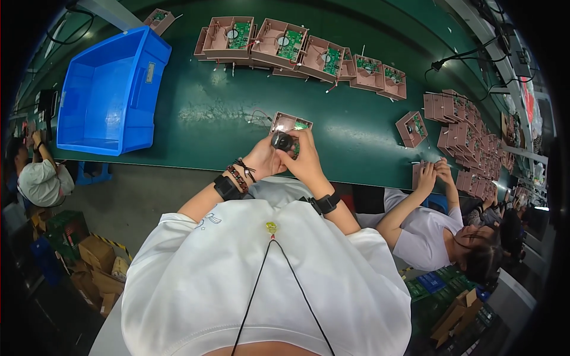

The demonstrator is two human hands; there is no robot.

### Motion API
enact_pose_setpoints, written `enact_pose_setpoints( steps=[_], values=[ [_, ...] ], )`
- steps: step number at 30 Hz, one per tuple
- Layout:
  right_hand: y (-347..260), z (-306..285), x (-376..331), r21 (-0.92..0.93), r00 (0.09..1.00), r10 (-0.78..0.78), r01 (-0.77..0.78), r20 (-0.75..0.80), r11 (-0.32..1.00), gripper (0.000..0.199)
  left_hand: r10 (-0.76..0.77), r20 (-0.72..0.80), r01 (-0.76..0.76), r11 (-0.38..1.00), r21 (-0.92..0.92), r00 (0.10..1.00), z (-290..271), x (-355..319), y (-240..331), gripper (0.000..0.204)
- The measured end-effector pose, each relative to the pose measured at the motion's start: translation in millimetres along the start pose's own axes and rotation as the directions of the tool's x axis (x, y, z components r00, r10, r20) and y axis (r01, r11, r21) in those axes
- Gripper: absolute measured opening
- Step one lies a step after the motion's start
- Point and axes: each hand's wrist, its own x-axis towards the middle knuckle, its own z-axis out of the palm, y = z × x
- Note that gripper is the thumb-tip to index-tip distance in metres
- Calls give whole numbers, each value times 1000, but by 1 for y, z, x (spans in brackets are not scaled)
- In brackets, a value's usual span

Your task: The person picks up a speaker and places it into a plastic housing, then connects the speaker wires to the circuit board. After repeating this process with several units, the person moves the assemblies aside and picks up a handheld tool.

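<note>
A small round black part (282, 141) with a darker centre is held in front of me, just over the near edge of the bench. My left hand (261, 158) is closed about its left side. From the right, my right hand (306, 156) grips the same part with thumb and fingers. Right behind my hands a pink open housing (285, 120) lies on the green bench, with a green circuit board inside. A thin loose wire (259, 117) trails out to its left. My hands hide the near part of this housing.
A large blue bin (110, 95) stands at the left. Pink housings with green boards (276, 44) line the far side of the bench (202, 118). More are stacked (469, 133) at the right, near a co-worker (424, 237) whose hands touch one. A single housing (411, 129) sits between.
</note>
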Motion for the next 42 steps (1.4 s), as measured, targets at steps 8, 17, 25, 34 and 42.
enact_pose_setpoints(
  steps=[8, 17, 25, 34, 42],
  values=[
    [4, -2, 5, -470, 946, -294, 200, -137, 860, 42, 236, 179, -268, 946, 182, 955, 7, 3, 5, 43],
    [-3, -16, -6, -136, 975, -223, 219, -17, 966, 40, 288, 316, -425, 523, 739, 904, -13, -4, 20, 42],
    [-3, -22, -3, -97, 964, -240, 251, 112, 963, 42, 172, 415, -441, 512, 737, 893, -29, -10, 23, 52],
    [4, -20, -2, -113, 987, -147, 154, 64, 982, 46, 146, 351, -380, 314, 870, 925, -20, -48, 96, 42],
    [12, -26, -6, -101, 993, 30, -42, -116, 994, 48, 959, 256, -140, -239, 961, 119, -85, -58, 350, 24]
  ],
)
